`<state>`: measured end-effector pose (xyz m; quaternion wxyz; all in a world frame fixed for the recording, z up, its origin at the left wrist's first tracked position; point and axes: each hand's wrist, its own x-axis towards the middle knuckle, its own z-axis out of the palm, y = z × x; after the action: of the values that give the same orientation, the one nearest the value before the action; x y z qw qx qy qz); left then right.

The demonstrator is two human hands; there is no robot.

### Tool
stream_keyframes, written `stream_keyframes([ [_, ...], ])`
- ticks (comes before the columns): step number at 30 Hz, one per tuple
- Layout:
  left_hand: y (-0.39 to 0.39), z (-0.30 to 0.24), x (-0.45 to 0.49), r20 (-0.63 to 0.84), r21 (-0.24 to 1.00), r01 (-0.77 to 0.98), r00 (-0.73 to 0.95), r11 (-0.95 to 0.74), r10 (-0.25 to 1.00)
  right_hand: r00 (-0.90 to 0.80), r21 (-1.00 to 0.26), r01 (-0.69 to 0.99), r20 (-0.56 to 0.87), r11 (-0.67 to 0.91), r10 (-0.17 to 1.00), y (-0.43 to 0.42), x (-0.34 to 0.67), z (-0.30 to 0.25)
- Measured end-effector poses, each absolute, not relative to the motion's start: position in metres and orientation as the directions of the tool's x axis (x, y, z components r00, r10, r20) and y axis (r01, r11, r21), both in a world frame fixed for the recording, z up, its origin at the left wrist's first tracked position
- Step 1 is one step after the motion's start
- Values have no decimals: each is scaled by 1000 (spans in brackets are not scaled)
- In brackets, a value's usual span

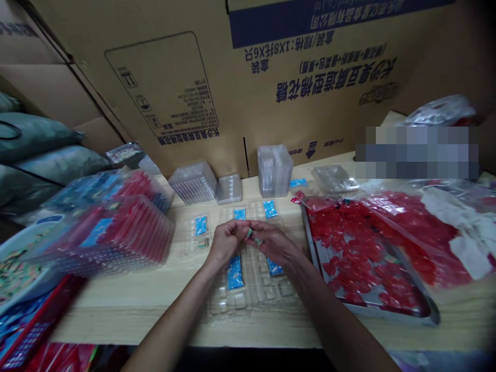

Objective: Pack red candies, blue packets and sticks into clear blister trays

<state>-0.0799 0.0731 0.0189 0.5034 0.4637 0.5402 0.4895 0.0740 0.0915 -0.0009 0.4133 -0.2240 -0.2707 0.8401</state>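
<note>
My left hand (227, 240) and my right hand (273, 243) meet over the middle of the wooden table (127, 305), fingers pinched together on a small greenish item (251, 235) held between them. Under the hands lie open clear plastic blister trays (251, 294) with blue labels (234, 272) inside. More clear trays with blue labels (200, 225) lie just behind the hands.
A metal tray (387, 305) of small red pieces sits at the right under clear bags. Stacks of filled red-and-blue packs (127, 232) stand at the left. Stacks of clear empty shells (274, 169) line a big cardboard box (271, 77) at the back.
</note>
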Motion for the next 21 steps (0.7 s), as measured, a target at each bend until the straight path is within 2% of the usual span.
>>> stream_keyframes([
  [1, 77, 20, -87, -67, 997, 31, -103, 71, 992, -565, -627, -561, -188, -541, 804, 91, 75, 1],
  [3, 86, 20, -101, 23, 977, 212, -147, 9, 989, -547, -587, -560, -268, -585, 793, 93, 78, 4],
  [5, 96, 16, -114, 95, 902, 430, -107, -40, 990, -499, -548, -597, -317, -585, 806, 95, 83, 6],
  [7, 104, 9, -122, 103, 830, 553, -25, -72, 994, -452, -528, -643, -323, -554, 832, 98, 88, 7],
  [14, 112, -12, -117, 104, 741, 638, 197, -208, 975, -406, -606, -617, -302, -502, 863, 99, 88, 6],
  [19, 87, 6, -99, 171, 652, 710, 206, -268, 963, -407, -686, -510, -339, -519, 848, 91, 91, 13],
  [21, 61, 26, -100, 211, 611, 750, 154, -253, 965, -339, -788, -397, -351, -471, 873, 87, 99, 11],
])
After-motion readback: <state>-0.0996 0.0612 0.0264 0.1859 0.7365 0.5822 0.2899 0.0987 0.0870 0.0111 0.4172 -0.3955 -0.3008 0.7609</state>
